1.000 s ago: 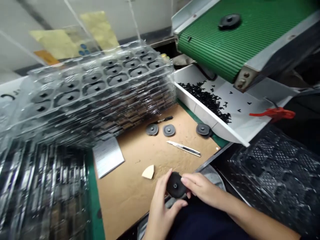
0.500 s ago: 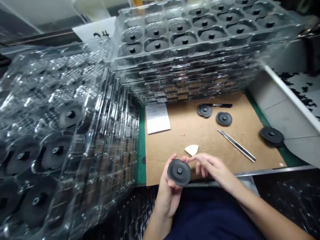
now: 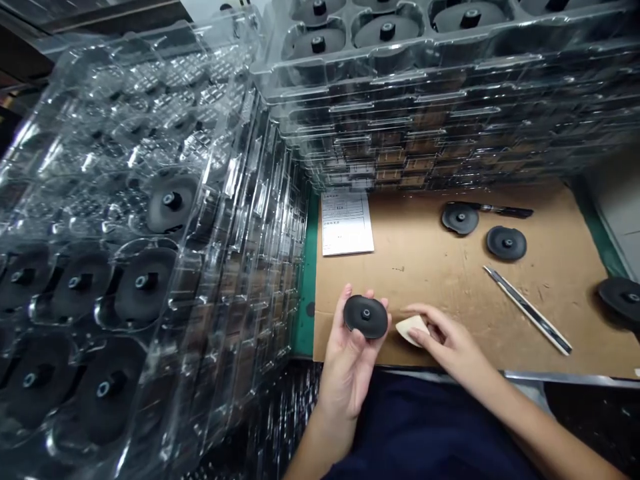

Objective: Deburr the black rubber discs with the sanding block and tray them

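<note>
My left hand (image 3: 353,363) holds a black rubber-like disc (image 3: 367,319) by its rim, with the short central stub facing up. Between the thumb and fingers of my right hand (image 3: 440,333) is a cream wedge-shaped pad (image 3: 411,329), just right of the disc and apart from it. Farther back on the cardboard sheet (image 3: 400,280) lie two similar discs, a left one (image 3: 460,219) and a right one (image 3: 507,243). A black marker (image 3: 505,210) touches or lies beside the left one. The slim white-and-black cutter knife (image 3: 530,311) rests to the right.
Tall stacks of clear plastic trays stand to the left (image 3: 240,267) and at the back (image 3: 390,113), with black discs in their pockets. A printed paper slip (image 3: 347,223) lies beside the left stack. Another black disc (image 3: 620,300) sits at the right edge.
My right hand has picked the cream wedge-shaped pad up from the cardboard. The left hand still holds the disc. The camera view has shifted and come closer.
</note>
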### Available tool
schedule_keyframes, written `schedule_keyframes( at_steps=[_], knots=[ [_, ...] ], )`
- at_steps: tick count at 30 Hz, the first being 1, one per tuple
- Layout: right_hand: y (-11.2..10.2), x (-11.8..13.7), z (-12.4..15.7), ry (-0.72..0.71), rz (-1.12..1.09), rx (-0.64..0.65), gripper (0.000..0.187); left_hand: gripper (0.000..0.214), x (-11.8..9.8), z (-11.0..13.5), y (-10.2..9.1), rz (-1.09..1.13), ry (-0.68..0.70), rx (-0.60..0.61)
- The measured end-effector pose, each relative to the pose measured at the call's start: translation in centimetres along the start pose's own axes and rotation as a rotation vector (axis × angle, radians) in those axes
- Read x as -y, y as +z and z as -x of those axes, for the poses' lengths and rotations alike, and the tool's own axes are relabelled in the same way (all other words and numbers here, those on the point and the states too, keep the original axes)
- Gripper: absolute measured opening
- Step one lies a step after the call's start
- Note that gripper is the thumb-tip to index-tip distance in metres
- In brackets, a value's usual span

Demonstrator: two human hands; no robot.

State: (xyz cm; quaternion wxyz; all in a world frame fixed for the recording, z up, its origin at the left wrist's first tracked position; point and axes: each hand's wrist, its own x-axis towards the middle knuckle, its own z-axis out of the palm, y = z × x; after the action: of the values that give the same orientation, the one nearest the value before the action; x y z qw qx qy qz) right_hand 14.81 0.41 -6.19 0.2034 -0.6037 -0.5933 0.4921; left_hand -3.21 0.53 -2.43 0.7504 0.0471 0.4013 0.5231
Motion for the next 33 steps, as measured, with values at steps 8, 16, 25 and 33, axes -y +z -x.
schedule_keyframes(
  at_steps=[8, 16, 25, 33],
  knots=[
    [-1.8, 8.7, -0.5, -0.435, -0.096, -0.112, 0.026, 0.069, 0.4, -0.1, 0.8, -0.151, -0.017, -0.049],
    [-2.0, 10.2, -0.1, -0.549, 0.009, -0.111, 0.024, 0.057, -0.4, 0.7, 1.4, -0.206, -0.039, -0.021],
    [-3.3, 9.9, 1.8, -0.532, 0.017, -0.159, 0.026, 0.062, 0.3, 1.4, 2.4, -0.189, -0.091, 0.100],
    [-5.4, 8.0, 4.3, -0.401, 0.217, -0.142, 0.023, 0.076, 0.5, 1.7, 3.7, -0.248, -0.098, 0.115]
  ],
)
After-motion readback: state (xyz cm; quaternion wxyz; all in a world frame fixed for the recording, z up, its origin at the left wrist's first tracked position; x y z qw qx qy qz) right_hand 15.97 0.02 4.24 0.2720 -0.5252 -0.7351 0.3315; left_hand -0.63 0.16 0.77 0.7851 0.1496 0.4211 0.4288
